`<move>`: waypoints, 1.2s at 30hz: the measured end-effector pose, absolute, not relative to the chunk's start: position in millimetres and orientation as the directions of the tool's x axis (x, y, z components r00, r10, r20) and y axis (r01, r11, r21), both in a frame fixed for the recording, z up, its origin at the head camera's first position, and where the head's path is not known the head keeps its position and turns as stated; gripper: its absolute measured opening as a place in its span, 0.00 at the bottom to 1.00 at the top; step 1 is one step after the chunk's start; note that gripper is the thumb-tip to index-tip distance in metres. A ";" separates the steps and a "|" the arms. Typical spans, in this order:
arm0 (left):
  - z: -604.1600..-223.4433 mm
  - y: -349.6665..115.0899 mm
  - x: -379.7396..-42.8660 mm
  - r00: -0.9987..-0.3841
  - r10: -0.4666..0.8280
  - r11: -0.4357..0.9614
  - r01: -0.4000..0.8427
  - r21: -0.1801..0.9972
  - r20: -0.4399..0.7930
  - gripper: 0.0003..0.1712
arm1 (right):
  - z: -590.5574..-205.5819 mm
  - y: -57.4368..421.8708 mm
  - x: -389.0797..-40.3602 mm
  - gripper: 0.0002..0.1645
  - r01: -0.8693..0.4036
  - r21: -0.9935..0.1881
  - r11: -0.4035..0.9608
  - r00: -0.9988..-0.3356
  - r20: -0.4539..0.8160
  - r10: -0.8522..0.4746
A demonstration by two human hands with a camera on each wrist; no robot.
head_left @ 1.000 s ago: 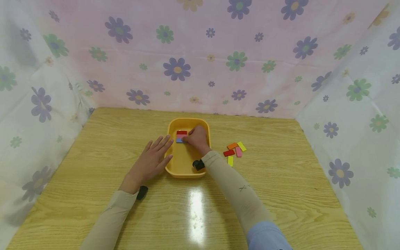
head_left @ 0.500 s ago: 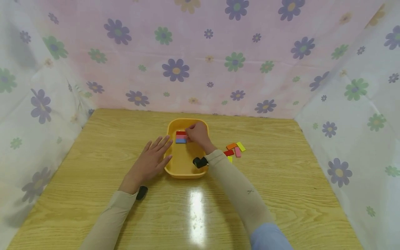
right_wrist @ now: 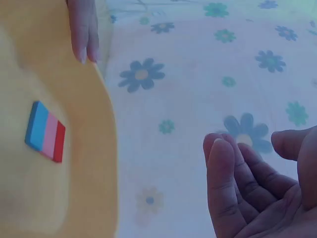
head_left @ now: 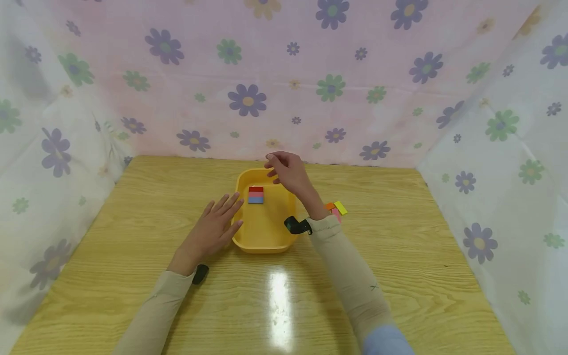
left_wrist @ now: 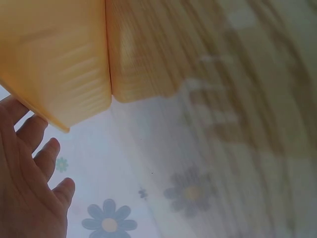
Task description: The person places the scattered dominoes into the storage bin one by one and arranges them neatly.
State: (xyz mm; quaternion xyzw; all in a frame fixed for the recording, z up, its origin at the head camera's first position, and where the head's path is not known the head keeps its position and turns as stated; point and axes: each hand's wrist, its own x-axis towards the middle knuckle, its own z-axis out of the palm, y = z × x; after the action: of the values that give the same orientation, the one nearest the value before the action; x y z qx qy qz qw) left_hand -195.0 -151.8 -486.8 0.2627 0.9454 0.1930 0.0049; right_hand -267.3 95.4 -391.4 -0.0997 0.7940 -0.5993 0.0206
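A yellow plastic bin (head_left: 266,229) stands on the table. Red (head_left: 256,189), pink (head_left: 256,195) and blue (head_left: 255,200) flat tiles lie side by side against each other on its floor, toward the back left. My left hand (head_left: 213,229) has its fingers spread, with the fingertips at the bin's left rim; the left wrist view shows them against the outer wall (left_wrist: 59,64). Raised over the bin's far right corner, my right hand (head_left: 290,172) holds nothing. In the right wrist view its fingers (right_wrist: 221,168) are loosely bent, the thumb apart from them.
Right of the bin, orange (head_left: 330,206), yellow (head_left: 340,207) and pink (head_left: 336,214) tiles lie loose on the wooden table (head_left: 399,256), partly covered by my right forearm. Flowered cloth (head_left: 293,98) walls the table at the back and sides.
My right hand has left the tiles in the bin, moving up and away toward the back right. The tile row now shows fully. My left hand stays at the rim.
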 end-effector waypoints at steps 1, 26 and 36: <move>-487.2 -152.1 -195.3 -0.862 0.499 0.787 0.495 0.367 0.092 0.37 | -391.0 99.6 -266.3 0.19 -0.149 -0.956 0.253 -0.978 0.106 -0.178; -488.9 -151.7 -194.4 -0.850 0.509 0.763 0.520 0.383 0.140 0.37 | -495.5 240.4 -238.2 0.19 -0.018 -0.930 0.368 -0.982 0.085 0.166; -488.9 -152.7 -195.1 -0.852 0.509 0.766 0.513 0.386 0.123 0.37 | -509.7 267.1 -232.6 0.17 0.033 -0.858 0.512 -0.976 0.083 0.201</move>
State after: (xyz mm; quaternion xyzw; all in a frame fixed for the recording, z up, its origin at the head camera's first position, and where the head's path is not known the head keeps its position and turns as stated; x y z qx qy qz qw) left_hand -195.1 -152.7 -488.9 0.2719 0.9398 0.2071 -0.0056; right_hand -232.6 267.1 -509.7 0.0677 0.8653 -0.4892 -0.0860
